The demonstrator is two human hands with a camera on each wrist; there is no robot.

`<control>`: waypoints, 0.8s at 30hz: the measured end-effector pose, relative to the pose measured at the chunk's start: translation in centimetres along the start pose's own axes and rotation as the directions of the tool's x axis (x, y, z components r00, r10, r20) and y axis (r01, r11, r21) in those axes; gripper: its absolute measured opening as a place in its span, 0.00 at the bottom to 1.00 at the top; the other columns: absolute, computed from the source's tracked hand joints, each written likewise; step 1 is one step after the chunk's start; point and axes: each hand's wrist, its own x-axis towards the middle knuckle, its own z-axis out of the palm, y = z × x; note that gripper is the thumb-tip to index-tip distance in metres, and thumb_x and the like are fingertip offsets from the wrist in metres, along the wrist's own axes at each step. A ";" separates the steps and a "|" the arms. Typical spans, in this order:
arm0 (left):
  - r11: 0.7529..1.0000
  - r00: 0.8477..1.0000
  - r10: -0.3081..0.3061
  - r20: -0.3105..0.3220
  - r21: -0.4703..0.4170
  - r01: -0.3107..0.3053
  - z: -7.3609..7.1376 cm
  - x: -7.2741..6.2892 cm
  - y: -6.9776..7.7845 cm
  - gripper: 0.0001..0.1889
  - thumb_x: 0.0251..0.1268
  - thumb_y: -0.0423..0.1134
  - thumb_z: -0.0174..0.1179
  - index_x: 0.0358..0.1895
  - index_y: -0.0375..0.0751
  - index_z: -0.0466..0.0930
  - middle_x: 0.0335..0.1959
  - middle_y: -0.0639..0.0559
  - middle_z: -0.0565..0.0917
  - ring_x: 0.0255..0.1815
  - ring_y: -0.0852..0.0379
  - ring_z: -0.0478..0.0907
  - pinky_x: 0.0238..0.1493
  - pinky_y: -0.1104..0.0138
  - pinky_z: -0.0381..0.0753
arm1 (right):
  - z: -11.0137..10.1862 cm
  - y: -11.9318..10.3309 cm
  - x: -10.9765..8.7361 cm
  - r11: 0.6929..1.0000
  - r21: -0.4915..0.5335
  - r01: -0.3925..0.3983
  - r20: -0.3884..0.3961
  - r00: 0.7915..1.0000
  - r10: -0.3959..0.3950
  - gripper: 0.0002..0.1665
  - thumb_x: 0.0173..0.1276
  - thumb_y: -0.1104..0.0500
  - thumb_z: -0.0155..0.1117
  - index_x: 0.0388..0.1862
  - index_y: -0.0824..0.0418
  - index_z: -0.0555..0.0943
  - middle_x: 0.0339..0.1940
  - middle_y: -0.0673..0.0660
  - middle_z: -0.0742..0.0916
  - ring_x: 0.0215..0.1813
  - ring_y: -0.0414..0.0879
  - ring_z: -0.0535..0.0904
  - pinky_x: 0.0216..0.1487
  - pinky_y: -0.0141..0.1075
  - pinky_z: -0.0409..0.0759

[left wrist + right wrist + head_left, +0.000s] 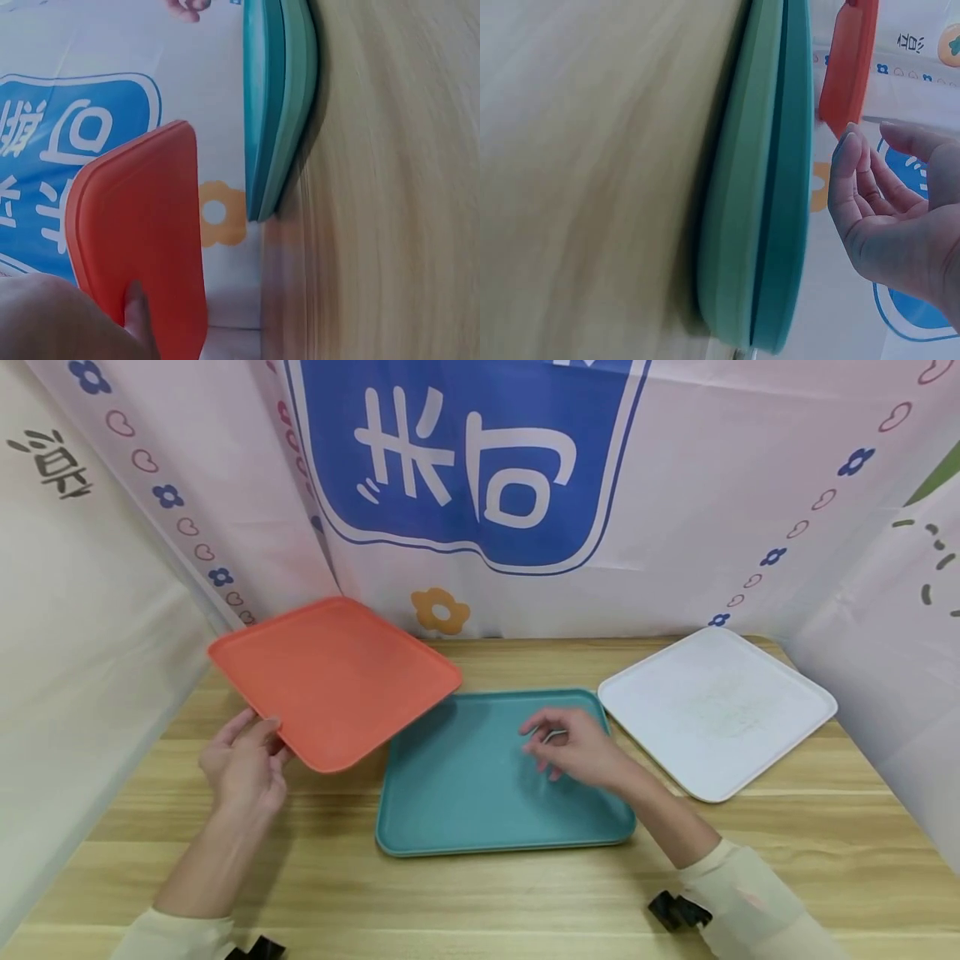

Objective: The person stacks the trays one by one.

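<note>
My left hand [246,762] grips the near left edge of a red-orange tray [337,677], with the thumb on its upper face. The tray is held above the table, tilted, and its right corner overlaps the back left corner of a teal tray [465,777]. Beneath the teal tray, a light green tray [739,225] shows in the right wrist view, stacked edge to edge. Over the teal tray's right half hovers my right hand [573,745], fingers loosely bent with nothing between them.
A white tray [720,714] with faint greenish marks lies at the right, its left corner beside the teal tray. The wooden table [480,902] is bounded at the back by a printed cloth [675,527] and by fabric walls at both sides.
</note>
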 end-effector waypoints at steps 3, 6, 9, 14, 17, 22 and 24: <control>1.000 1.000 0.003 0.002 -0.009 -0.003 0.4 -0.4 -0.4 0.18 0.69 0.16 0.51 0.55 0.37 0.65 0.35 0.49 0.82 0.21 0.57 0.79 0.21 0.66 0.83 | 0.4 -0.4 0.2 1.000 0.006 -0.003 0.014 1.000 0.003 0.14 0.74 0.68 0.64 0.54 0.75 0.80 0.36 0.65 0.85 0.33 0.57 0.85 0.27 0.38 0.85; 1.000 1.000 0.000 0.014 0.003 0.000 0.7 -0.9 -1.0 0.19 0.69 0.16 0.52 0.55 0.39 0.63 0.44 0.49 0.78 0.23 0.57 0.79 0.23 0.67 0.84 | 1.0 -0.8 0.5 1.000 -0.002 -0.007 0.022 1.000 0.008 0.14 0.74 0.67 0.64 0.54 0.74 0.81 0.37 0.66 0.85 0.32 0.58 0.85 0.28 0.42 0.86; 1.000 0.999 -0.007 0.031 0.011 0.007 0.9 -1.5 -1.5 0.21 0.70 0.16 0.52 0.59 0.39 0.64 0.51 0.48 0.77 0.26 0.57 0.80 0.26 0.67 0.86 | 1.7 -1.2 1.0 0.999 0.003 -0.034 0.022 0.999 0.034 0.16 0.75 0.64 0.64 0.57 0.73 0.81 0.37 0.68 0.86 0.33 0.59 0.85 0.31 0.45 0.87; 1.000 0.997 -0.018 0.070 0.025 0.016 1.2 -2.2 -2.2 0.27 0.72 0.16 0.48 0.71 0.36 0.63 0.59 0.46 0.75 0.32 0.57 0.81 0.33 0.68 0.87 | 2.9 -1.6 2.0 0.994 0.046 -0.097 0.024 0.995 0.096 0.22 0.76 0.61 0.65 0.62 0.74 0.79 0.39 0.69 0.87 0.35 0.60 0.87 0.32 0.45 0.87; 0.999 0.996 -0.010 0.090 0.037 0.007 1.2 -2.5 -2.6 0.30 0.72 0.16 0.47 0.75 0.35 0.58 0.61 0.45 0.73 0.34 0.57 0.82 0.36 0.69 0.87 | 3.5 -1.5 2.6 0.990 0.081 -0.119 0.032 0.993 0.117 0.24 0.77 0.59 0.65 0.64 0.75 0.77 0.41 0.69 0.88 0.35 0.56 0.87 0.32 0.43 0.88; 0.998 0.996 0.006 0.091 0.061 -0.012 1.5 -3.0 -3.2 0.31 0.72 0.16 0.48 0.75 0.35 0.55 0.59 0.45 0.73 0.34 0.58 0.81 0.37 0.69 0.88 | 4.7 -1.7 3.6 0.966 0.190 -0.174 0.021 0.985 0.174 0.26 0.79 0.55 0.63 0.66 0.72 0.76 0.49 0.68 0.88 0.39 0.51 0.88 0.34 0.41 0.89; 0.998 0.996 0.006 0.087 0.065 -0.012 1.7 -3.3 -3.6 0.29 0.71 0.16 0.49 0.71 0.37 0.57 0.57 0.45 0.73 0.33 0.58 0.80 0.36 0.69 0.87 | 5.1 -1.9 4.0 0.948 0.248 -0.198 -0.002 0.979 0.205 0.25 0.79 0.53 0.62 0.65 0.70 0.77 0.51 0.69 0.87 0.40 0.50 0.89 0.35 0.40 0.89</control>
